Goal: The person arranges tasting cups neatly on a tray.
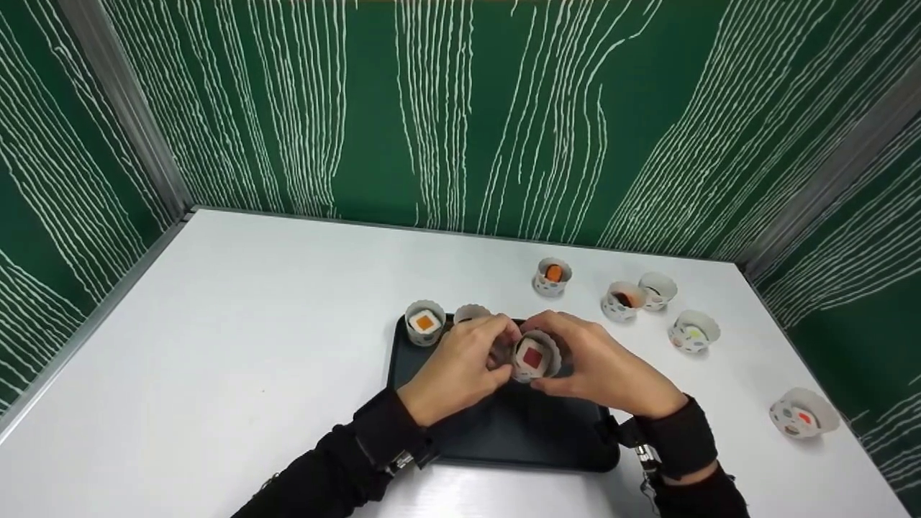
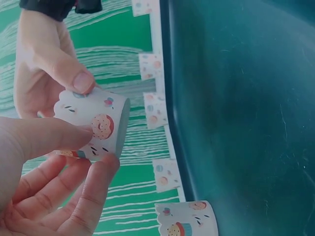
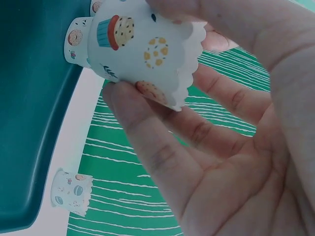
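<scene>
Over the black tray [image 1: 518,439], both hands hold one paper baking cup [image 1: 548,363] with a scalloped rim and printed sweets. Inside it is a white block with a dark red square on top. My left hand [image 1: 457,370] grips the cup's left side, its thumb and fingertips on the printed wall [image 2: 81,118]. On the opposite side my right hand [image 1: 597,360] pinches it between thumb and fingers. A similar cup [image 1: 417,334] with an orange-topped white block stands at the tray's back left corner. Beside that, another cup [image 1: 471,311] is partly hidden by my left hand.
Several more printed cups stand on the white table [image 1: 252,345]: one with an orange piece [image 1: 548,288] behind the tray, a pair [image 1: 619,311] touching at back right, one with a light green mark [image 1: 687,342], and one [image 1: 788,421] near the right edge. Green walls [image 1: 374,194] enclose the table.
</scene>
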Available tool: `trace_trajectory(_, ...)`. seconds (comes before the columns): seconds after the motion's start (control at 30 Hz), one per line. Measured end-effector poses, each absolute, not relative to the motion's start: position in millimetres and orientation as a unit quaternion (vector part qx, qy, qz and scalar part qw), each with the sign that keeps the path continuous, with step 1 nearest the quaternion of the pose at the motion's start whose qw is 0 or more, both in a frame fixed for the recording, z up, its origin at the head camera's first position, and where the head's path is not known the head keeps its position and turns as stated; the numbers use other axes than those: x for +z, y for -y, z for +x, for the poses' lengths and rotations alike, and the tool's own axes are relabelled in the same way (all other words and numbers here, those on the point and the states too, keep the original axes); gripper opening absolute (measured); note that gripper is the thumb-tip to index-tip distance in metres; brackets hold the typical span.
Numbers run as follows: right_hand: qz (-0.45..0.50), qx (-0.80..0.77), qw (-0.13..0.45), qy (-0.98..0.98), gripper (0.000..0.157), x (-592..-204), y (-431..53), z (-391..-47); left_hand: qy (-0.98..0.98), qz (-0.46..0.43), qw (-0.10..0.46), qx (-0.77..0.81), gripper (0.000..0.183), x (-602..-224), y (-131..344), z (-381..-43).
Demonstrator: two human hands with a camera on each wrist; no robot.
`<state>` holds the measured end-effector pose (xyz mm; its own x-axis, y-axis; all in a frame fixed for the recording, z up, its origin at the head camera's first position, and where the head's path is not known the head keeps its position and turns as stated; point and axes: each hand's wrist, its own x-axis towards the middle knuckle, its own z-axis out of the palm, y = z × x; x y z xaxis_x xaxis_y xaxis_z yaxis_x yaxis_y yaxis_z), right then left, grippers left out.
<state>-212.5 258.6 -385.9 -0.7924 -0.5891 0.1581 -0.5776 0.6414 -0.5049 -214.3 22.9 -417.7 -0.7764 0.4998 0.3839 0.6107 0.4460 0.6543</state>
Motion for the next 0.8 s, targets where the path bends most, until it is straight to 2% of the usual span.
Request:
trace_trajectory(0.2,-0.33,-0.263,0.002,-0.907,0.059,-387,-259,-212,0.842,-0.333,0.065,-0.42,0.019,-419,-23,-214)
trace_trajectory(0.43,-0.336,-0.252,-0.009,-0.908,0.057,-388,-259,-211,0.832,-0.35,0.088,-0.421,0.006,-418,-22,-214)
trace_trajectory(0.8,-0.311,-0.253,-0.001,-0.916,0.053,-389,-263,-215,0.828,-0.325,0.135,-0.437,0.004,-395,3,-223)
